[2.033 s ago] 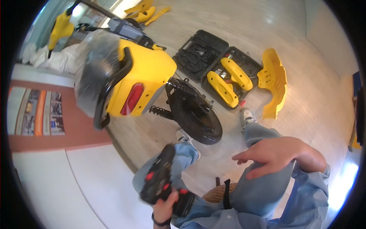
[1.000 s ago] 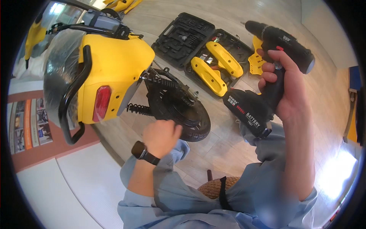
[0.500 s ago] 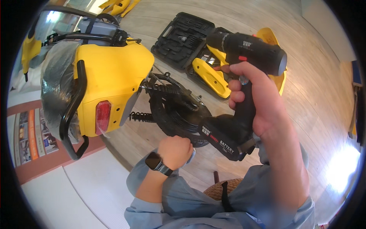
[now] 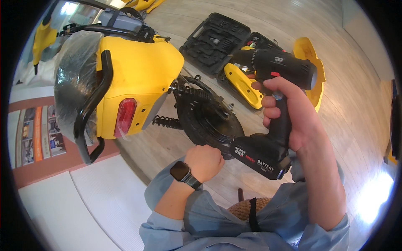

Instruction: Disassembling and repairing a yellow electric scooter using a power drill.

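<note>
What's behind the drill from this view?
Partly behind the drill: the open tool case, with a yellow panel resting on it; a curved yellow piece; and the wheel. The covered part of the case can't be seen, nor anything lying there.

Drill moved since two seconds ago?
Yes: the drill went from lower left of the wheel to its right, into the right hand.
</note>
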Available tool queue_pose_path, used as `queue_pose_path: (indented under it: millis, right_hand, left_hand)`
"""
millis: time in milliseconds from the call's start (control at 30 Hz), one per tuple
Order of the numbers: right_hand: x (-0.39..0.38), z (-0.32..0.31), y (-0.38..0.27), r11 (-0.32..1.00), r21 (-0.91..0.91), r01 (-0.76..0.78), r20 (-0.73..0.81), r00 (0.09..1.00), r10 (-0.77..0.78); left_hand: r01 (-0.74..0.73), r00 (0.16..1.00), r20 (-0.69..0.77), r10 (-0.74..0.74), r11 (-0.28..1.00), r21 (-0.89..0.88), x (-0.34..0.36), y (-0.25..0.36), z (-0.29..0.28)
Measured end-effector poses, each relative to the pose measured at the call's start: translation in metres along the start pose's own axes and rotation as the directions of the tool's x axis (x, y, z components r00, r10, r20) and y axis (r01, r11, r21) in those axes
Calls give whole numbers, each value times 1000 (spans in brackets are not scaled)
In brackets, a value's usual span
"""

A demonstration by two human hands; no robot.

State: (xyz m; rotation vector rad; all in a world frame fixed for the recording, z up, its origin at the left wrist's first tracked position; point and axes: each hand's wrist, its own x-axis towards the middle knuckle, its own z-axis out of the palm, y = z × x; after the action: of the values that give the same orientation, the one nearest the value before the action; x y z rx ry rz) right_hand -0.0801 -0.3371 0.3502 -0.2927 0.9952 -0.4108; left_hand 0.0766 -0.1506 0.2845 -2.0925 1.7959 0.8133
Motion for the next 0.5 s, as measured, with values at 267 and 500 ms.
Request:
queue_pose_path:
  millis: [267, 500]
  right_hand:
    - [40, -20, -15, 753, -656, -45, -57, 998, 10]
    - [136, -74, -45, 298, -951, 85, 164, 953, 253]
  left_hand:
    - [-108, 994, 17, 108, 994, -32, -6, 23, 1]
    - [-180, 942, 272, 197, 980, -87, -8, 33, 20]
